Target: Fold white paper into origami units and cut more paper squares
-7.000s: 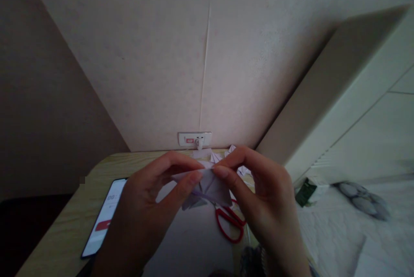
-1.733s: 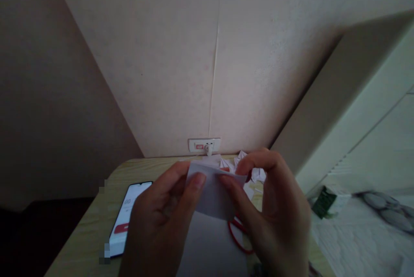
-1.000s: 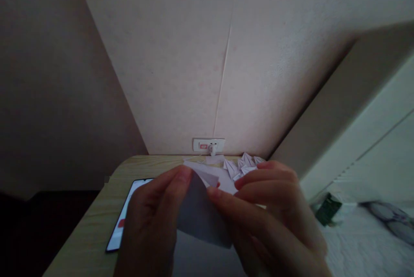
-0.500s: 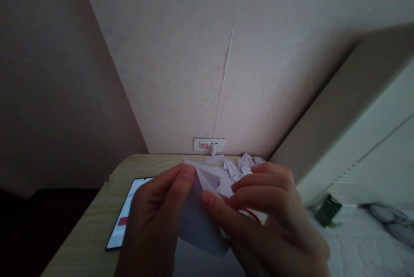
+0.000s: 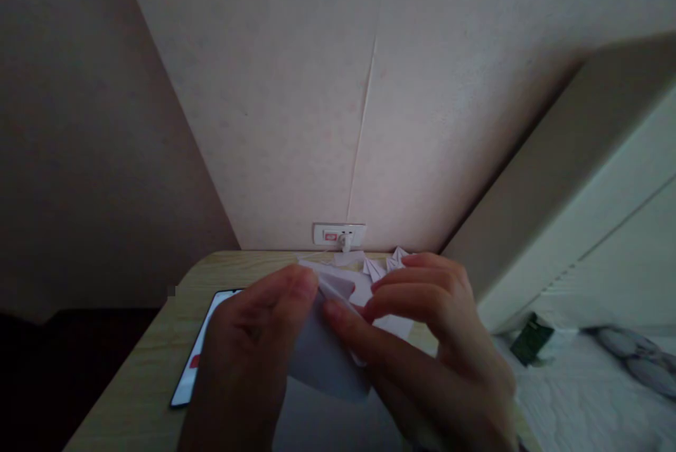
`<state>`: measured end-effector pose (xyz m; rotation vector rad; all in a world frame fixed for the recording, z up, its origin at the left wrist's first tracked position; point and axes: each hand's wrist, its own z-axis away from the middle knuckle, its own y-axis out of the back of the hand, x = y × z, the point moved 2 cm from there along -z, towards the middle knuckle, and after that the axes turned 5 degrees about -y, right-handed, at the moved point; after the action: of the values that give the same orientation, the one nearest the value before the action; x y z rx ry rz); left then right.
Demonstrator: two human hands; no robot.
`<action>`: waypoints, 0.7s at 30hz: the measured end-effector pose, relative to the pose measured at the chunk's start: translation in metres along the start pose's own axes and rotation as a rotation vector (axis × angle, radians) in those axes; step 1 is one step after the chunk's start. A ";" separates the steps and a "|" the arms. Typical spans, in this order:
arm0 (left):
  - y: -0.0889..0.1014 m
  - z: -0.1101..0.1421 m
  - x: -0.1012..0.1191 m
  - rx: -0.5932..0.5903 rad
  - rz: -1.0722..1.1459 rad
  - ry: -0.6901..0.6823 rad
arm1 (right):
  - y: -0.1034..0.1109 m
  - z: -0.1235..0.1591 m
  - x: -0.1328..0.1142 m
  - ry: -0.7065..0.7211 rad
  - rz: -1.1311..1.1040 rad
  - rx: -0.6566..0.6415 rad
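Note:
A partly folded sheet of white paper (image 5: 330, 360) is held up between my two hands, its top corner creased into a narrow flap. My left hand (image 5: 258, 332) pinches the upper left end between thumb and forefinger. On the right edge, the thumb and forefinger of my right hand (image 5: 422, 325) close on the fold, while the other fingers curl above it. Behind my right hand lie several folded paper pieces (image 5: 376, 269), partly covered by the fingers. More white paper (image 5: 338, 424) lies on the table below the held sheet.
A phone (image 5: 198, 353) with a lit screen lies on the wooden table (image 5: 137, 374), left of my hands. At the back wall is a socket (image 5: 339, 234) with a plug in it. A dark green box (image 5: 531, 339) rests on the white bedding (image 5: 570, 396) at the right.
My right hand has shifted slightly left and presses the flap narrower. The red curved thing by my right hand is no longer visible. The view has moved a little.

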<state>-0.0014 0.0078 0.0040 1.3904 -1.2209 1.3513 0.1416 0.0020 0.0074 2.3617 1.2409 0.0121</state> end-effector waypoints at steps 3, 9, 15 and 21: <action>0.003 0.000 -0.006 -0.015 0.056 0.075 | 0.002 -0.002 -0.001 0.001 0.001 -0.013; 0.008 -0.004 -0.006 -0.009 0.108 0.006 | 0.005 -0.005 -0.007 -0.032 -0.076 -0.098; 0.002 0.002 0.006 0.036 -0.102 -0.156 | 0.005 -0.007 -0.008 -0.372 -0.210 -0.078; 0.001 0.005 0.011 0.065 -0.070 -0.143 | 0.001 -0.011 0.001 -0.537 -0.292 -0.088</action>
<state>-0.0022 0.0012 0.0140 1.5847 -1.2176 1.2710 0.1407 0.0062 0.0174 1.9043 1.2560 -0.6062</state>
